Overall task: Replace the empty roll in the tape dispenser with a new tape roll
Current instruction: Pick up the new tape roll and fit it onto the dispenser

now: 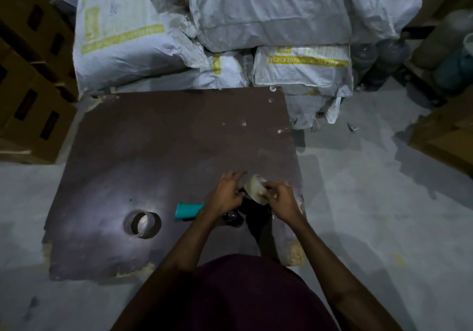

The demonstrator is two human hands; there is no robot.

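Observation:
A pale new tape roll (254,189) stands tilted near the right edge of the dark brown board (166,151). My right hand (280,199) grips its right side. My left hand (226,195) lies against the dispenser's frame just left of the roll, with its fingers spread; what the fingers hold is hidden. The tape dispenser's teal handle (189,210) sticks out to the left from under my left wrist, and its dark body (231,218) shows below. An empty cardboard core (142,224) lies on the board to the left.
Stacked white sacks (256,23) crowd the far edge of the board. Cardboard boxes (28,74) stand at the left and more at the right (445,131). Dark bottles (378,57) sit at the back right. Grey floor surrounds the board.

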